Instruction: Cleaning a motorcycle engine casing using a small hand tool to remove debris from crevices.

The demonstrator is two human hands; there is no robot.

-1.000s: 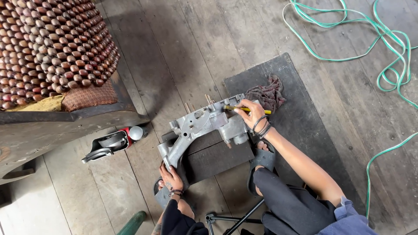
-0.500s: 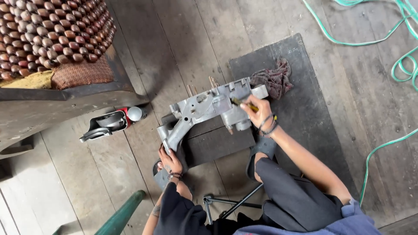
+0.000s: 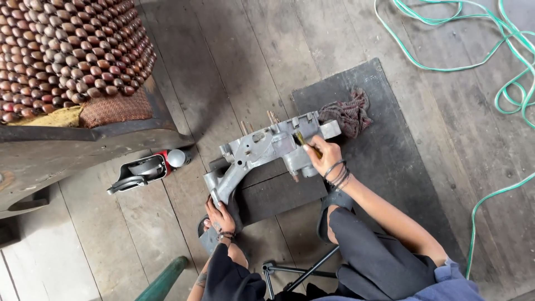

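A grey cast-metal housing (image 3: 262, 150) with several studs sticking up rests on a dark block (image 3: 278, 195) on the wooden floor. My left hand (image 3: 220, 216) grips the housing's lower left arm. My right hand (image 3: 324, 157) is closed on a thin yellow-handled tool (image 3: 305, 140) whose tip touches the housing's right end. A dark red rag (image 3: 348, 114) lies just beyond the housing on a black mat (image 3: 390, 167).
A seat covered in brown wooden beads (image 3: 67, 50) stands at the upper left. A red and silver hand tool (image 3: 146, 170) lies on the floor beside it. A green hose (image 3: 485, 61) loops at the right. A green leg (image 3: 164, 281) and black metal rods (image 3: 304, 270) sit near my knees.
The view has shifted a little; the housing and both hands sit slightly lower and further right in frame. My right hand stays at the housing's right end with the tool.
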